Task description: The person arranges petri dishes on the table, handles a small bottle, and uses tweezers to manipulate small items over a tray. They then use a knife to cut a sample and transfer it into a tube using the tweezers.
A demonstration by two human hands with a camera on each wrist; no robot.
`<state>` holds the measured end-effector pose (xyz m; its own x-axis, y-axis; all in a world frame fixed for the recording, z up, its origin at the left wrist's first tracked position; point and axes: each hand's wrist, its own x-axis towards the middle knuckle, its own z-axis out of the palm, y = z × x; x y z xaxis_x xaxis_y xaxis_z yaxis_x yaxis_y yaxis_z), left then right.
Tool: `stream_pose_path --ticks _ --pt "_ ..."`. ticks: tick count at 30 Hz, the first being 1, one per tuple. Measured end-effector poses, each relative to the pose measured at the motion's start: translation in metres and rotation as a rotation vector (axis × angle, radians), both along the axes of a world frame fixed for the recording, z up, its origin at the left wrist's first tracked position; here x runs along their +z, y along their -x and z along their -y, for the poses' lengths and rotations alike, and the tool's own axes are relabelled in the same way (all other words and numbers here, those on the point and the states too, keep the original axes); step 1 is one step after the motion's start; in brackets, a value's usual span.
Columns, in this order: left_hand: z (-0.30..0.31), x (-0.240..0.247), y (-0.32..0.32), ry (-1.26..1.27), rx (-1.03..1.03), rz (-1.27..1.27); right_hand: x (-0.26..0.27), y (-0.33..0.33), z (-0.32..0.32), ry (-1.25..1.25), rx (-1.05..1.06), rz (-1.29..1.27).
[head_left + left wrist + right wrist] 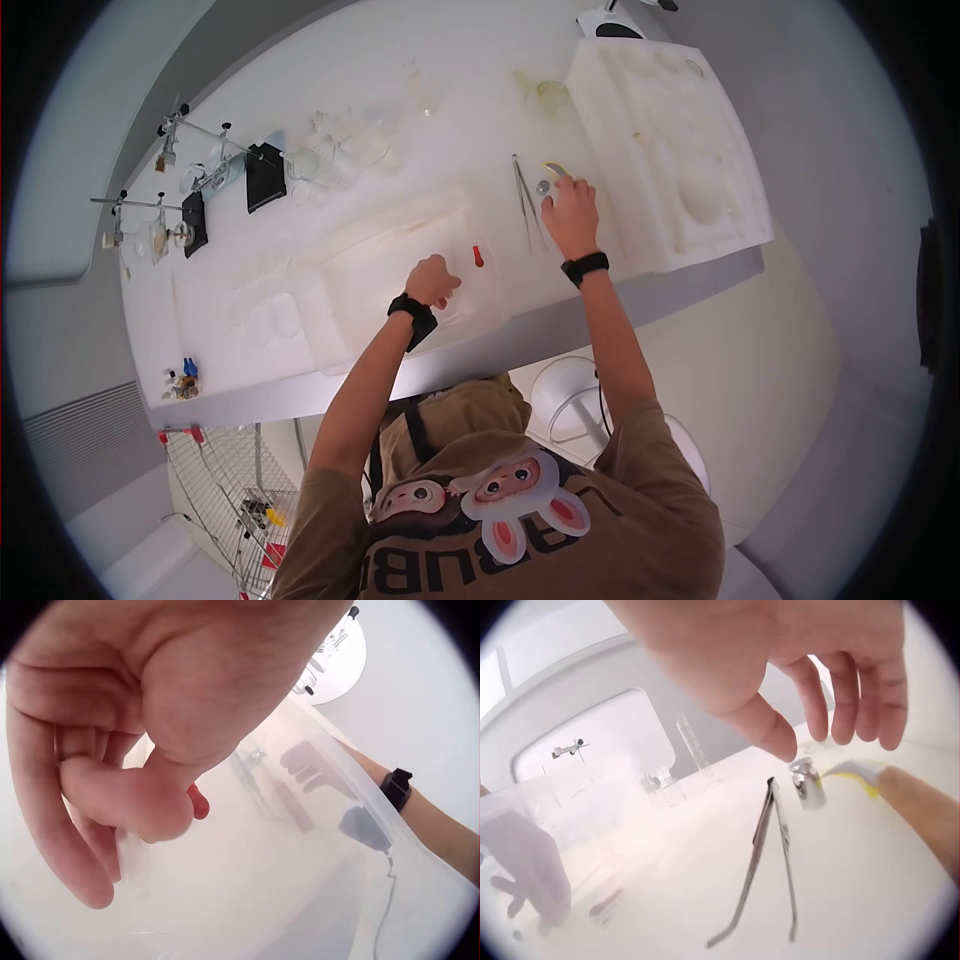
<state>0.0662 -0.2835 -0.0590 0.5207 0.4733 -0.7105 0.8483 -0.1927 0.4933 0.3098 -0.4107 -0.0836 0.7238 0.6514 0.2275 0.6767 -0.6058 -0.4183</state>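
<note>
My right hand (570,215) hovers with loosely bent fingers beside a small shiny metal weight (808,786). In the right wrist view its thumb tip is just above the weight's knob, and nothing lies between the fingers. A curved yellow-and-grey piece (855,771) with a tan section lies beyond the weight. Metal tweezers (757,855) lie to the left of the weight, tips towards me. My left hand (433,281) hangs over a clear plastic tub (325,320), fingers loosely curled and holding nothing visible. Close to its right is a red rubber bulb (478,256), partly hidden by the thumb in the left wrist view.
A white moulded foam tray (650,150) stands at the right. Clamp stands with black bases (265,178) and clear glassware (345,145) fill the back left. A pale yellow-green vessel (552,97) stands at the back. Small blue-topped items (187,378) sit at the front left corner.
</note>
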Motion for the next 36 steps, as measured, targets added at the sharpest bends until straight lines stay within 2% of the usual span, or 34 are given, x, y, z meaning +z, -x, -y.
stream_pose_path --ticks 6,17,19,21,24,29,31,36 --pt "0.003 -0.002 0.001 -0.043 -0.018 -0.026 0.005 -0.015 -0.027 0.069 0.086 0.001" --pt "0.01 -0.013 0.001 -0.134 -0.115 -0.048 -0.003 -0.025 -0.035 0.239 0.289 0.187" --pt "0.011 -0.023 0.005 -0.305 -0.188 0.033 0.012 -0.025 -0.048 0.251 0.312 0.192" --pt "0.01 -0.026 0.007 -0.299 -0.186 0.032 0.025 -0.026 -0.062 0.268 0.323 0.19" --pt "0.014 -0.026 0.007 -0.298 -0.165 0.04 0.039 -0.027 -0.094 0.277 0.446 0.16" --pt "0.021 -0.027 0.007 -0.324 -0.112 0.009 0.036 -0.016 -0.149 0.275 0.489 0.116" --pt "0.026 -0.027 0.006 -0.455 -0.19 0.04 0.034 -0.008 -0.166 0.279 0.522 0.105" --pt "0.025 -0.026 0.002 -0.377 -0.136 0.01 0.03 0.008 -0.196 0.327 0.574 0.064"
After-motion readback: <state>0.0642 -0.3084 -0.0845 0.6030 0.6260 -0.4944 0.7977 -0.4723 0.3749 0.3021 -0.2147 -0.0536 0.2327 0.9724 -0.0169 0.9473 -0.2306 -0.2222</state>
